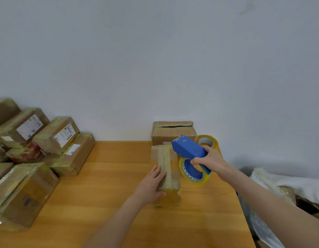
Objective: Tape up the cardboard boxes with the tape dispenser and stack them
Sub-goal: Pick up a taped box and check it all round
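View: one wide-angle camera worn on the person's head.
Facing: forward and down, over the orange-brown wooden worktop (110, 176) toward the pale grey wall (155, 59).
Nearness: close; left hand (151, 183) and right hand (210, 160) at arm's length, lower middle.

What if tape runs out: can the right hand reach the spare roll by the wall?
Probably yes: the spare roll lies just beyond the right hand, nothing between, though that hand holds the tape dispenser.
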